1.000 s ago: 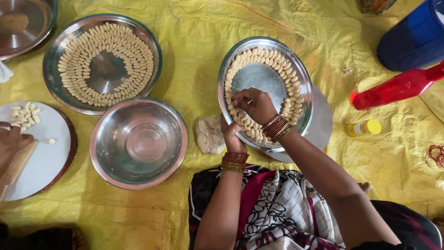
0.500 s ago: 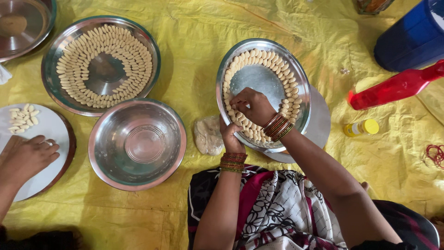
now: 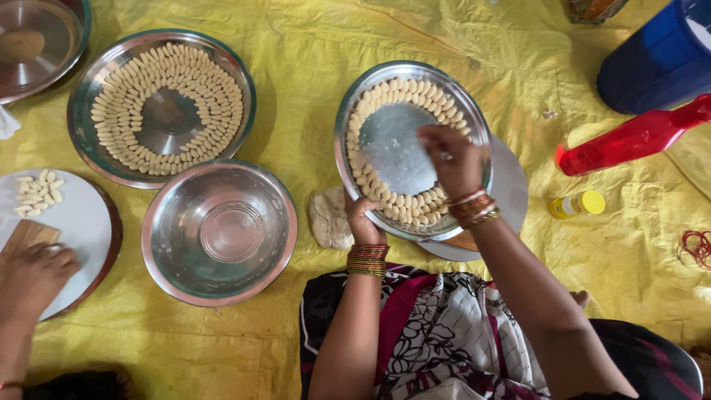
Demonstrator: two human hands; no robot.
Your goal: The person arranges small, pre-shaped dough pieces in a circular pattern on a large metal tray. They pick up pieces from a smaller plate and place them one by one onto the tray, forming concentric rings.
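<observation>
My left hand (image 3: 361, 216) grips the near rim of a round steel plate (image 3: 391, 141), its fingers tucked under the edge. Small pale dough pieces (image 3: 404, 207) lie in rows around the inside of the plate's rim. My right hand (image 3: 453, 159) hovers over the plate's right half with its fingers curled downward; whatever they hold is hidden. A lump of dough (image 3: 329, 218) rests on the yellow sheet just left of my left hand. Both wrists wear bangles.
An empty steel bowl (image 3: 220, 231) and a second steel plate (image 3: 161, 107) ringed with dough pieces lie to the left. Another person's hand (image 3: 33, 275) rests on a white board (image 3: 74, 222). A red bottle (image 3: 629, 141), a blue container (image 3: 659, 59) and a small yellow-capped bottle (image 3: 578, 204) stand at the right.
My right hand has shifted from the plate's near-left rim toward its right side. The other person's hand has slid lower on the white board.
</observation>
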